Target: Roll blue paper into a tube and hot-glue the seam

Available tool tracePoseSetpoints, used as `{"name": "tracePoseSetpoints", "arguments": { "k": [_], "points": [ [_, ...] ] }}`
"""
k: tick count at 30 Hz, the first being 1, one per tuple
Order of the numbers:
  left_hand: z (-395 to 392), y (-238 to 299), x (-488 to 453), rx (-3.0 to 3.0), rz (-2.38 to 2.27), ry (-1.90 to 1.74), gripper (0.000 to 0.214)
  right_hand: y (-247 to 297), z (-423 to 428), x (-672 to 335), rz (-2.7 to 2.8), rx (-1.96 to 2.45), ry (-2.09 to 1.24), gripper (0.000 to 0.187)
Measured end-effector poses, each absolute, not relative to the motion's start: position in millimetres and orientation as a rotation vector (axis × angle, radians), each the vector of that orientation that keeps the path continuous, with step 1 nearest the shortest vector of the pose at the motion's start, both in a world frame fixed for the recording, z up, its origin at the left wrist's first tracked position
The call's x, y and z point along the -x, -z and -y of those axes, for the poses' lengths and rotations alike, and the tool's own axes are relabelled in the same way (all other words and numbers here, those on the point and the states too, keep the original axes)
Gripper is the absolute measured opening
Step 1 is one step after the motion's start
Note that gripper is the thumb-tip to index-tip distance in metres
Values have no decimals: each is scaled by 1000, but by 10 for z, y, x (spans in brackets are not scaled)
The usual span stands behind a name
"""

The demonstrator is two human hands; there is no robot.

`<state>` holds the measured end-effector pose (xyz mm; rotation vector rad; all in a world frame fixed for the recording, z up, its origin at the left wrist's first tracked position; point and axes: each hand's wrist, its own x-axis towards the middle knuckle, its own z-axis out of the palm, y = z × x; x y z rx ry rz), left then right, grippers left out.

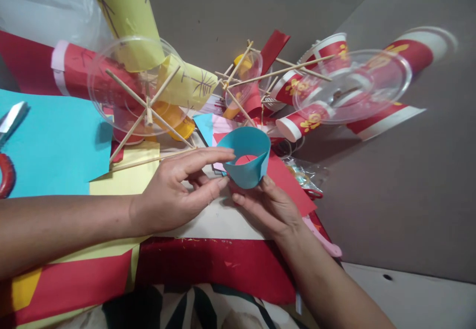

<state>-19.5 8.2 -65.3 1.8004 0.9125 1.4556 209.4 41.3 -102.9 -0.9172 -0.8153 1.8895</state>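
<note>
A blue paper ring (246,176), rolled into a short, slightly tapered cup shape, is held in front of me at the middle. Through its open top I see a round red piece (246,160). My right hand (273,205) grips the ring from the lower right, thumb at the paper's overlapping edge and fingers underneath. At the ring's left side is my left hand (178,185), fingers stretched and thumb apart. Its index fingertip lies across the left rim; whether it presses on the paper I cannot tell.
Behind stand stick crosses with clear plastic discs (107,110), a yellow paper tube (130,26) and red-and-white paper cups (308,120). Blue paper (48,140) lies left beside red scissor handles (6,175). Red paper (290,180) and a pink handle (323,239) lie right, near the grey wall.
</note>
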Motion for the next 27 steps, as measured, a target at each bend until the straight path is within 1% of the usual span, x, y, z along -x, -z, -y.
{"name": "tracePoseSetpoints", "arguments": {
  "k": [3,6,9,12,19,24,27],
  "points": [
    [-62,678,221,-1912,-787,-1571,42,1005,-424,-2110,764,882,-1922,39],
    [-68,714,252,-2089,-633,-1611,59,982,-423,-2123,764,854,-1874,36],
    [-77,726,269,-2183,-545,-1625,65,960,-411,-2122,809,875,-1832,36],
    [-61,710,269,-2097,-572,-1619,60,948,-388,-2104,901,908,-1760,36],
    [-67,682,208,-1897,-747,-1552,38,1007,-344,-2047,1098,991,-1473,28],
    [-134,691,185,-1647,-903,-1219,30,1057,-325,-2053,1203,982,-1373,15],
    [-189,722,196,-1634,-885,-1061,19,1124,-317,-2099,1296,985,-1346,14]
  ]
}}
